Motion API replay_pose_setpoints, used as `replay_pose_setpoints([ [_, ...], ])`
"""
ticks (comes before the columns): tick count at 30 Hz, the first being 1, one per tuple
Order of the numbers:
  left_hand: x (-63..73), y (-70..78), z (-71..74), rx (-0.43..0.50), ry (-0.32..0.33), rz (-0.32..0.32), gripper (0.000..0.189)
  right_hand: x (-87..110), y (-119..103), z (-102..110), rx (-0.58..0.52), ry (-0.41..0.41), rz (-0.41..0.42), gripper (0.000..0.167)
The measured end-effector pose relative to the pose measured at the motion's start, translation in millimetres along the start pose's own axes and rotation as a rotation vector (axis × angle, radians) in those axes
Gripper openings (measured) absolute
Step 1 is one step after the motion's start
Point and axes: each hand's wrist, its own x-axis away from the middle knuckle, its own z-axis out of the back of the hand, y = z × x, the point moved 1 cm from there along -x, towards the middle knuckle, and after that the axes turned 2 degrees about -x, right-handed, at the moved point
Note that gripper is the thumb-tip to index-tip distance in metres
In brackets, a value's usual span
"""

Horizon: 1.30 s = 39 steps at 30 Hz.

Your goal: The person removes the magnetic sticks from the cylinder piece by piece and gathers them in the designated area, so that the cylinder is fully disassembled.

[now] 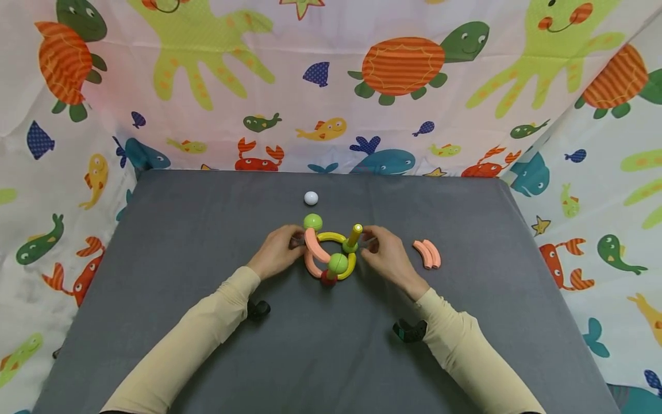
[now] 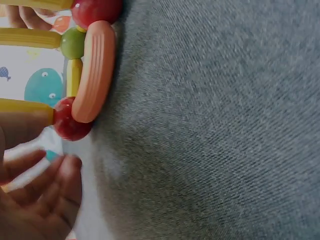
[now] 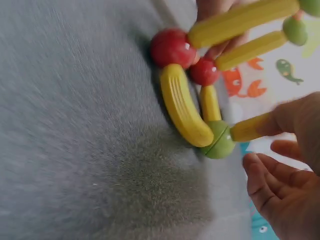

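Note:
A small frame of toy rods and balls stands at the middle of the table. Its base ring joins yellow curved rods (image 1: pixel 331 236) and a salmon one (image 1: pixel 312 265) with red balls (image 3: pixel 172 47) and a green ball (image 1: pixel 350 247). A second salmon rod (image 1: pixel 316 246) spans two upper green balls (image 1: pixel 338 263). My left hand (image 1: pixel 275 252) pinches the left upright yellow rod (image 2: pixel 25 111), largely hidden in the head view. My right hand (image 1: pixel 390 253) pinches the right upright yellow rod (image 3: pixel 252 128), which has no ball on top.
Two salmon curved rods (image 1: pixel 427 254) lie side by side to the right. Behind the frame is a white ball (image 1: pixel 311 198). Grey cloth (image 1: pixel 331 356) covers the table, and a sea-animal printed curtain (image 1: pixel 331 86) hangs at its back and sides.

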Motion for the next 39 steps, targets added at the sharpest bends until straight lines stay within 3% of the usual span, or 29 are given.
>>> replay_pose_setpoints([
  [4,20.6,7.3,3.6,-0.019,0.060,0.041,0.025,-13.9,5.4,-8.5,0.025,-0.086,0.027,0.035],
  [10,46.2,33.6,-4.1,-0.012,0.012,-0.067,0.028,-20.9,6.5,-14.3,0.081,-0.007,0.061,0.019],
  [16,42.8,41.0,-27.8,0.036,-0.058,-0.127,0.043,-24.2,1.1,-17.0,0.117,0.044,0.076,0.016],
  [18,40.1,39.9,-33.2,0.023,-0.043,-0.136,0.039,-25.5,-1.1,-19.1,0.134,0.050,0.075,0.015],
  [22,35.1,37.2,-40.2,-0.036,0.007,-0.212,0.024,-26.5,-3.6,-20.9,0.158,0.060,0.069,0.013],
  [27,32.0,35.3,-43.4,-0.112,0.047,-0.294,0.017,-26.6,-5.2,-20.0,0.160,0.079,0.062,0.011],
  [35,34.8,33.4,-42.9,-0.137,0.052,-0.327,0.016,-29.3,-4.6,-6.8,0.100,0.042,-0.026,0.014],
  [39,36.3,32.7,-42.9,-0.140,0.057,-0.337,0.015,-31.8,5.5,12.9,0.224,0.027,-0.022,0.018],
])
